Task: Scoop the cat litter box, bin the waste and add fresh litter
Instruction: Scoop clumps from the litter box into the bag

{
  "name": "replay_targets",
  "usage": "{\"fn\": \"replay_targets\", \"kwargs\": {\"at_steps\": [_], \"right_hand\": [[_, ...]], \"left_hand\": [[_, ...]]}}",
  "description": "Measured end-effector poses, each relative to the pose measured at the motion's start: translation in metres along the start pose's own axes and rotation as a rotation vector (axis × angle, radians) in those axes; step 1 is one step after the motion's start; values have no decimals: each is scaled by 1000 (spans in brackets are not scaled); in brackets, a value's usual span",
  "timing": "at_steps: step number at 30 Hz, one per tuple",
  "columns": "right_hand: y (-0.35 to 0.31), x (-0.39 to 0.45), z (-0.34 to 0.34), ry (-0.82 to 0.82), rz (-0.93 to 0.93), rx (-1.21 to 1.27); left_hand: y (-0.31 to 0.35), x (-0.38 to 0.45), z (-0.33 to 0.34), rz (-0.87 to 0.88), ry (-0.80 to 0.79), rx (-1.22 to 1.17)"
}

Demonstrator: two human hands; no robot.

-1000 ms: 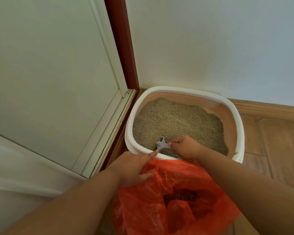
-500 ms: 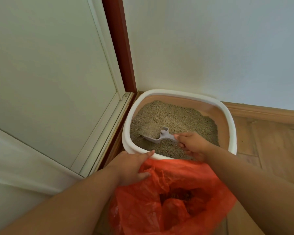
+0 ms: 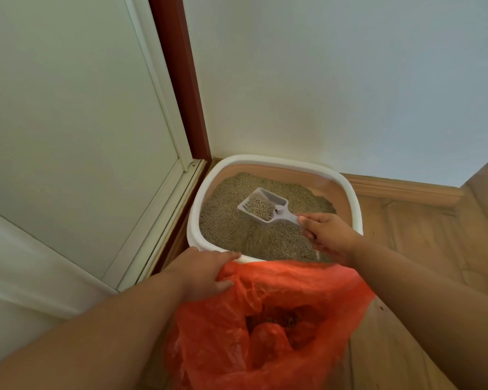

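My right hand [image 3: 326, 235] grips the handle of a grey scoop [image 3: 265, 207], which is holding litter above the litter box [image 3: 347, 192]. The box sits in a wall corner. My left hand [image 3: 206, 273] pinches the rim of an orange bag [image 3: 265, 327], held wide against the box's near edge.
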State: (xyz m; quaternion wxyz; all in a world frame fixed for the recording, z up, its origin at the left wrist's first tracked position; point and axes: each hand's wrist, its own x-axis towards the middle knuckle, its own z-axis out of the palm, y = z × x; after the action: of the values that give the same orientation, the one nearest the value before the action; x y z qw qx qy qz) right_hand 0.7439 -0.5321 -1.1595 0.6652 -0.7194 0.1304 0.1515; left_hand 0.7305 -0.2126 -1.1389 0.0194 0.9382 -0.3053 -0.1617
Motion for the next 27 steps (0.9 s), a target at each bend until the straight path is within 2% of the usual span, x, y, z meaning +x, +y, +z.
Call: {"fn": "replay_targets", "kwargs": {"at_steps": [8, 14, 19, 23, 27], "right_hand": [[-4, -9, -11, 20, 0, 59], [-9, -19, -10, 17, -15, -57], [-17, -21, -20, 90, -18, -33], [-22, -19, -35, 247, -54, -76], [-30, -24, -41, 298, -26, -284]], "left_hand": [[0, 4, 0, -11, -18, 5], [-2, 7, 2, -19, -22, 9], [-1, 6, 0, -20, -18, 11], [-1, 3, -2, -9, 0, 23], [0, 3, -4, -10, 16, 16]]}}
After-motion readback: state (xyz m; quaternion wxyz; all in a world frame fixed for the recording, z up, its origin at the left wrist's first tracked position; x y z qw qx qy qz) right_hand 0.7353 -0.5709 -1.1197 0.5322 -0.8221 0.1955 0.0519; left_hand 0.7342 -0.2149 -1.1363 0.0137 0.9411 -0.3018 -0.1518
